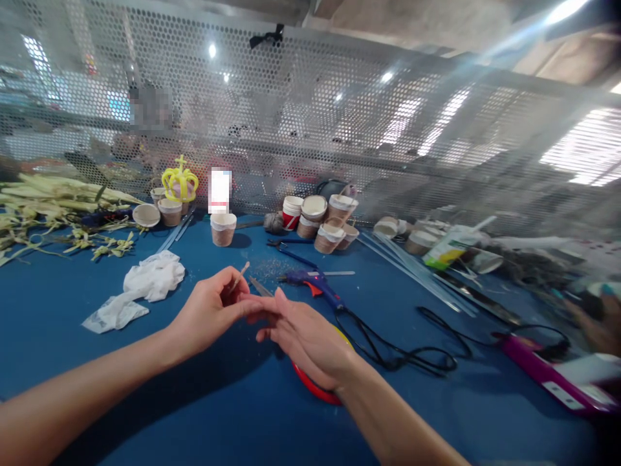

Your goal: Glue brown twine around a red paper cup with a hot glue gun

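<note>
My left hand [209, 314] is closed in a pinch on a thin pale strand [241, 274], whose tip sticks up above the fingers. Close against it, my right hand [315, 343] holds a pair of scissors [317, 387] with red and yellow handles; the palm covers their middle. The scissor blades point up and left, past the right forefinger. Fingertips of both hands meet, so what lies between them is partly hidden. Just beyond the right hand lies a blue glue gun [313, 279] with a red trigger, its nozzle pointing left.
Crumpled white cloth [154, 277] lies left. Small wrapped pots [223, 230] stand along the back, one bearing a yellow crown-shaped piece [180, 180]. Pale husks [63, 194] lie far left. Clear glue sticks [412, 268], a black cable [388, 356] and a purple power strip [548, 372] occupy the right. Another person's hand [589, 323] is far right.
</note>
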Demonstrator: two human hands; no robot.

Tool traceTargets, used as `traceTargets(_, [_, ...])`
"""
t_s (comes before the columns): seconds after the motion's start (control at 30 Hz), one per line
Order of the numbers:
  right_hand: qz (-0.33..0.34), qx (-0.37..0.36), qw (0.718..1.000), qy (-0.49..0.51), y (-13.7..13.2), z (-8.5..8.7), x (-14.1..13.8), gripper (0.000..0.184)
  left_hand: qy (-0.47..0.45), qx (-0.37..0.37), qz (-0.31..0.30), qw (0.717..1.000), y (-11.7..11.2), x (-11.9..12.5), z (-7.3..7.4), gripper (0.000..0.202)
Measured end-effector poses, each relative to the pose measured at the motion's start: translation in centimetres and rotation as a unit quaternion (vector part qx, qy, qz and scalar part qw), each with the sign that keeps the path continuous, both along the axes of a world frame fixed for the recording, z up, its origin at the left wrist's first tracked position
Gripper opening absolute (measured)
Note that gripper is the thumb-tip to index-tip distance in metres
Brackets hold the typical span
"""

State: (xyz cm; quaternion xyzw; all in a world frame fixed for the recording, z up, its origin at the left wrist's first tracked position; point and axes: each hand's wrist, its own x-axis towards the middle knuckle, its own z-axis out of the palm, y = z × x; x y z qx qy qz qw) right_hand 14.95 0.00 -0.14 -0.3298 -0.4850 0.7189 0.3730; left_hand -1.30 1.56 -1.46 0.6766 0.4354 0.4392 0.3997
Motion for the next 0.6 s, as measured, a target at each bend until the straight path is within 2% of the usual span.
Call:
traceTargets(0.27, [0.011, -0.011, 1.000, 0.025, 0.64, -0.56, 0.29, 0.038, -0.052, -0.017, -0.072, 0.996, -0.04, -0.13, 0.27, 0.008])
traceTargets(0.47, [-0.012, -0.042, 0.998, 0.046, 0.58, -0.57, 0.05, 0.035, -0.012, -0.004, -0.062, 0.998, 0.14, -0.23, 0.13, 0.009])
traceTargets(0.6, [-0.041, -0.056, 0.996, 0.048, 0.82, -0.83, -0.05, 0.027, -0.030, -0.043, -0.077, 0.996, 0.30, -0.25, 0.24, 0.012])
